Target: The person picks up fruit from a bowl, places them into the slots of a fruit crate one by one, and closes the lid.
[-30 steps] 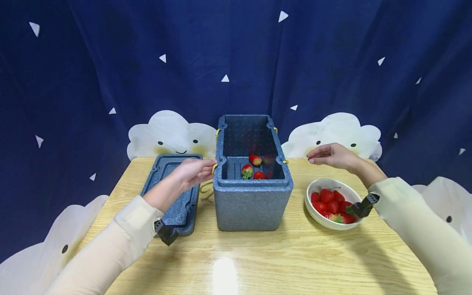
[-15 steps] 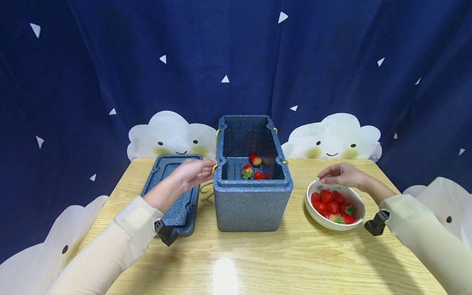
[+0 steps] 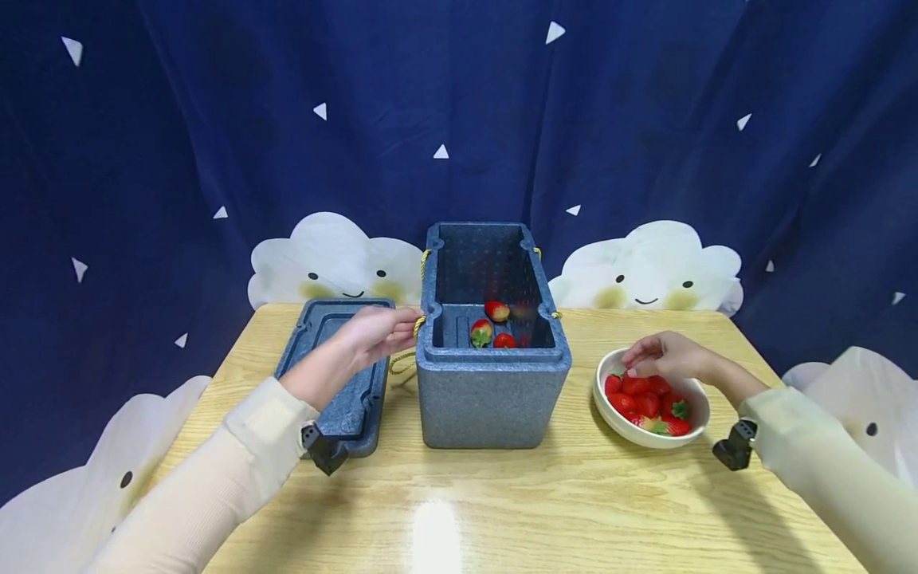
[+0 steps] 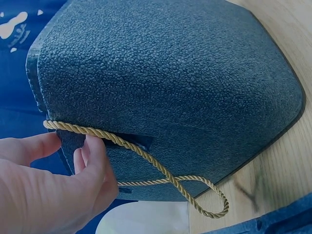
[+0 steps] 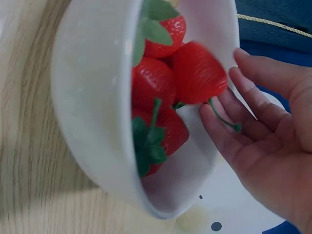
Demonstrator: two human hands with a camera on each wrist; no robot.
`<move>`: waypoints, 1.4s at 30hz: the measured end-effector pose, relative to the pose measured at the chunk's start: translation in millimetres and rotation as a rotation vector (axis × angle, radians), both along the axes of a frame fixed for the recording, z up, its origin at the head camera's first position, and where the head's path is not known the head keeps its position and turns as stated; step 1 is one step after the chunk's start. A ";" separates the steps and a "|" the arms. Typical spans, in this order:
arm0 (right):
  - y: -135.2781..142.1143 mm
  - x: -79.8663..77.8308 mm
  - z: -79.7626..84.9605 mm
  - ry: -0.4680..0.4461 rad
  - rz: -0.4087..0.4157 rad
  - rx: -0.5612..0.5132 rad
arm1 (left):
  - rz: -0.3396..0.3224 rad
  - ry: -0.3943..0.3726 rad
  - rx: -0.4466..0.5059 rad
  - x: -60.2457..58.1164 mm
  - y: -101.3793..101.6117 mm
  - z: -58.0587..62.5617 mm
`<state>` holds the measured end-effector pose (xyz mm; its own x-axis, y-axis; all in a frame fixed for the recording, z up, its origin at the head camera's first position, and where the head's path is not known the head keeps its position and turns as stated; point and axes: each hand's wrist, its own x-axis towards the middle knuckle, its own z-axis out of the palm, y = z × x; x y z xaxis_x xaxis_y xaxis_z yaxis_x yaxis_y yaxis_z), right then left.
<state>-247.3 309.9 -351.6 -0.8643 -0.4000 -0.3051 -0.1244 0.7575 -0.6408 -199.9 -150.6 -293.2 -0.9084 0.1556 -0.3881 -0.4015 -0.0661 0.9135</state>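
Observation:
In the head view, a dark blue-grey foam box (image 3: 491, 406) stands lidless mid-table. Several red strawberries (image 3: 480, 332) lie on its floor. My left hand (image 3: 376, 331) touches the box's left side at the rim. The left wrist view shows its fingertips against the wall, right by a gold twisted cord (image 4: 146, 158). Over the far rim of a white bowl (image 3: 649, 437) reaches my right hand (image 3: 667, 356). Several strawberries (image 5: 200, 73) fill this bowl. In the right wrist view, my right fingers (image 5: 222, 129) spread beside the nearest strawberry and its green stem, gripping nothing visible.
Left of the box lies its blue-grey lid (image 3: 330, 414), partly covered by my left forearm. A wooden table (image 3: 502, 510) bears everything. Behind hangs a dark blue curtain (image 3: 373, 183) with white triangles and clouds.
My right hand has come down and to the right, from above the table behind the bowl to its strawberries. My left hand keeps its place at the box.

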 end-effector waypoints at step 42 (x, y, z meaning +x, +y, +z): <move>9.9 1.1 22.5 0.099 -0.028 -0.134 | 0.000 -0.004 0.013 -0.1 -0.6 -1.1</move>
<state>-246.3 319.8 -329.1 -0.8991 -0.4064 -0.1629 -0.1720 0.6699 -0.7223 -200.0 -151.2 -294.3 -0.9070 0.1603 -0.3894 -0.4049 -0.0783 0.9110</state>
